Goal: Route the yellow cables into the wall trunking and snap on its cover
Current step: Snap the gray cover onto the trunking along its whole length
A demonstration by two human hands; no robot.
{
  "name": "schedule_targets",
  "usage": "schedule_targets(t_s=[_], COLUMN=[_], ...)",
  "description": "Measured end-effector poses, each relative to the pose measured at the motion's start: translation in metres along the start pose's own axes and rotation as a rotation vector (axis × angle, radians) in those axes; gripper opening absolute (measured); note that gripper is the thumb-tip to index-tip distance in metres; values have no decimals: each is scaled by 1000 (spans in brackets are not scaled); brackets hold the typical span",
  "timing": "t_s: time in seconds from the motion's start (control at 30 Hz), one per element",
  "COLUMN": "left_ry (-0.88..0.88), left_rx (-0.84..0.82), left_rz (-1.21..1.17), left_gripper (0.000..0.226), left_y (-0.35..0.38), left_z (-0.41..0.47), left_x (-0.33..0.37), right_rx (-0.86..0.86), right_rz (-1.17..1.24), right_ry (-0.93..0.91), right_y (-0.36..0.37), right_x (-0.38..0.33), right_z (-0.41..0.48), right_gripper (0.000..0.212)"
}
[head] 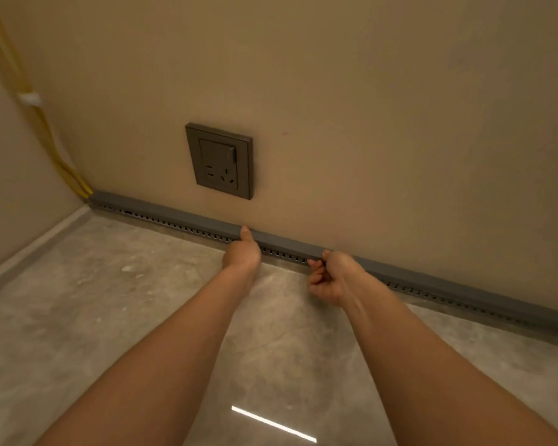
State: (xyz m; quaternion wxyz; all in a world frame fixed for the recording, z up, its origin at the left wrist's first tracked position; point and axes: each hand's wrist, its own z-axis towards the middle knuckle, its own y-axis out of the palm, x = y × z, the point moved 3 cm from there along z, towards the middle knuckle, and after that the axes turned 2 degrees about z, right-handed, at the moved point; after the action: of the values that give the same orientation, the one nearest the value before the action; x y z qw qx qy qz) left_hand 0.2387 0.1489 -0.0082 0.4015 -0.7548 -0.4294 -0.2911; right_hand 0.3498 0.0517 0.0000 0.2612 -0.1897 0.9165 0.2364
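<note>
Left hand (pixel 242 252) thumb presses the grey trunking cover (pixel 181 217), fingers curled; right hand (pixel 331 276) pinches it just beside; trunking (pixel 432 286) hugs the wall base; yellow cables (pixel 68 175) enter at the far-left corner, below the socket (pixel 220 160).

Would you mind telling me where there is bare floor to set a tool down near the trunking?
The floor left of the left hand, between the trunking and the corner skirting, is bare. Floor right of the right hand is bare too. It is crowded only between the two forearms and at the corner where the yellow cables enter.
</note>
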Motion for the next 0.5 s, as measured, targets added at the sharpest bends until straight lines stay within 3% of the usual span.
schedule_targets(t_s=[0.17, 0.5], left_ry=[-25, -106], left_rx=[46, 0], left_rz=[-6, -125], left_gripper=[60, 29], left_y=[36, 49], left_z=[-22, -41], left_x=[6, 17], right_rx=[-132, -174], right_rz=[44, 7], right_ry=[46, 59], right_y=[-3, 0], right_x=[-1, 4], right_z=[3, 7], right_gripper=[24, 21])
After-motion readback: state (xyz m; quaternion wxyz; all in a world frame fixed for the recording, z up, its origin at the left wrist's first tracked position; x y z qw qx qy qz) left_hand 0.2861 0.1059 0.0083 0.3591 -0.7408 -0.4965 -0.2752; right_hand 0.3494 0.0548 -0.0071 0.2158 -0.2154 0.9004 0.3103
